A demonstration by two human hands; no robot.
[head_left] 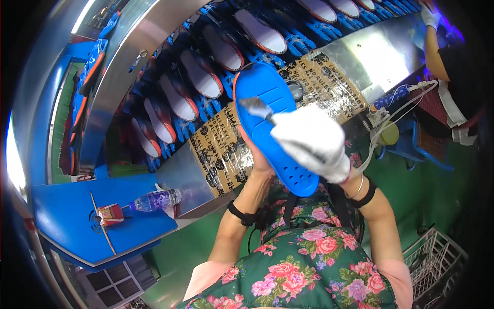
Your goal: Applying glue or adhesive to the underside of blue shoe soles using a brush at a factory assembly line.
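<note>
My bare left hand grips a blue sole-shaped plastic piece from below and along its left edge. The piece has slots toward its far end and round holes at the near end, and orange shows along its far left rim. My right hand, in a white glove, is closed round a brush. The brush's greyish bristles lie over the slotted part of the piece; whether they touch it I cannot tell. The glove covers most of the brush handle and part of the blue surface.
Beyond my hands runs a rack of pale-topped shoe soles on blue holders. A ledge covered with printed brown paper lies before it. Left, a blue table bears a bottle and red box. Another person's gloved hand shows far right.
</note>
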